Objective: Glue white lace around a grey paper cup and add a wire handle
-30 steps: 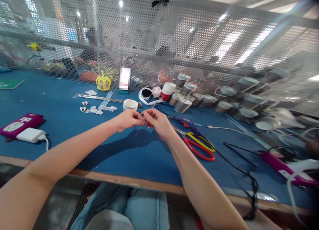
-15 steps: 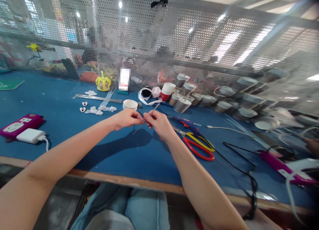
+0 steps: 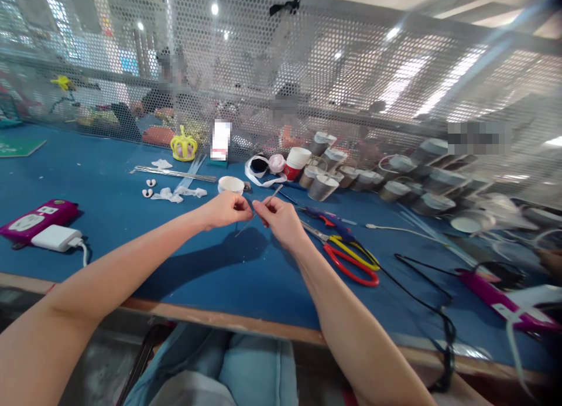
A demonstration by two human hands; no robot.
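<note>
My right hand (image 3: 281, 217) pinches a thin, stiff wire (image 3: 244, 229) between thumb and fingers. Its pale upper end stands out above the knuckles and its fine lower end slants down to the left. Close beside it, my left hand (image 3: 225, 210) is curled into a pinch; whatever lies between those fingertips is too small to make out. A small gap separates the two hands. Just behind the left hand stands a white cup (image 3: 230, 185). Red-and-yellow-handled scissors (image 3: 351, 262) and a blue-and-red tool (image 3: 327, 217) lie right of my right hand.
A yellow crown-shaped piece (image 3: 184, 145), a lit phone (image 3: 220, 141), white ribbon (image 3: 263, 181) and several grey cups (image 3: 324, 187) line the back by a perforated screen (image 3: 246, 60). Purple power strips lie left (image 3: 41, 221) and right (image 3: 504, 300). A black cable (image 3: 417, 277) crosses the right side.
My left fingertips have drawn slightly away from my right hand, opening a small gap. The right hand keeps its pinch on the wire. The view has shifted slightly.
</note>
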